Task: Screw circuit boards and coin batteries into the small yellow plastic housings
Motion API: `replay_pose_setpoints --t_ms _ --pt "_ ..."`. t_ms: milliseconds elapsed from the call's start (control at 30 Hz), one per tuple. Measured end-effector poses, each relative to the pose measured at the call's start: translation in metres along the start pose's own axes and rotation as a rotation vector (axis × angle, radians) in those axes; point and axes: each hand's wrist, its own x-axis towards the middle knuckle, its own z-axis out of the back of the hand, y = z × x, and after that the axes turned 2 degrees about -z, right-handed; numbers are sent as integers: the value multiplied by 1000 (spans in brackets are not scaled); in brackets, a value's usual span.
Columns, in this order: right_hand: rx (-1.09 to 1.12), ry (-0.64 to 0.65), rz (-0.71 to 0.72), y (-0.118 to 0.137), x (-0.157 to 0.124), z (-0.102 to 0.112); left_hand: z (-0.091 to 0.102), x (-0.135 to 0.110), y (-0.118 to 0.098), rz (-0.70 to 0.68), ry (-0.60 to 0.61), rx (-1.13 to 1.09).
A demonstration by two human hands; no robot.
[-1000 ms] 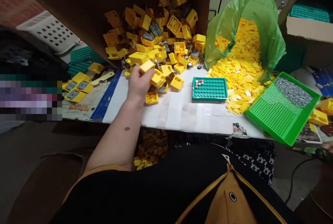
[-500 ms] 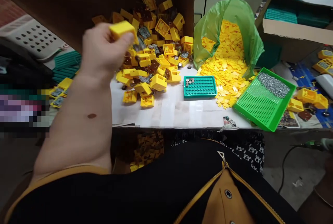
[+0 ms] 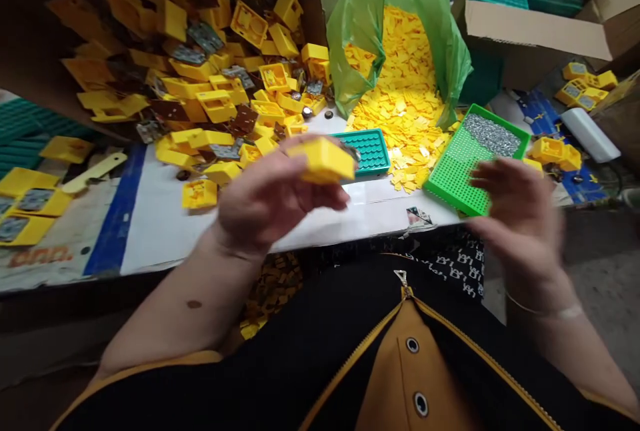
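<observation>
Left hand [image 3: 273, 201]: fingers closed around one yellow housing [image 3: 324, 159], held above the table's near edge, just near of the teal tray [image 3: 371, 151].
Right hand [image 3: 517, 217]: fingers spread wide, empty, blurred; off the near edge, right of the housing and apart from it.
Gap between hands: open air.
Open room: bare white tabletop [image 3: 165, 231] left of the left hand, out to the blue stripe.
Far left: pile of yellow housings [image 3: 215, 84] spilling from a cardboard box, its front close to the teal tray.
Far centre: green bag [image 3: 365, 24], small yellow pieces spilling to both trays.
Green perforated tray [image 3: 457, 174]: near corner close to the table's near edge.
</observation>
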Motion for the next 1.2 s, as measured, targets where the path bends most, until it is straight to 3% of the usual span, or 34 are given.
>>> replay_pose_setpoints --t_ms 67,133,200,300,433,533,700,833,900,1033,1133,1200 --pt "177 249 -108 -20 9 -27 -9 -5 19 178 175 -55" --pt "338 511 -268 -36 17 -53 -11 -8 34 298 234 -44" --pt "422 643 -446 -44 20 -69 -7 -9 45 331 228 20" --pt "407 561 -626 -45 20 -72 4 -9 59 307 175 161" --pt "200 432 -666 -42 24 -65 13 -9 77 265 12 303" --pt "-98 425 -574 -41 27 -69 16 -10 87 265 -86 292" --pt "-511 401 -182 -39 29 -84 24 -13 91 247 -146 229" --pt "-786 521 33 -36 30 -89 27 -17 92 234 -125 319" --pt "-836 538 89 -35 29 -88 27 -17 93 165 -131 514" --pt "-808 456 248 -36 22 -85 24 -17 95 -29 -73 949" --pt "-791 375 398 -40 21 -85 22 -15 97 -92 -35 1050" --pt "-714 402 356 -42 24 -87 21 -14 98 -120 -49 1069"
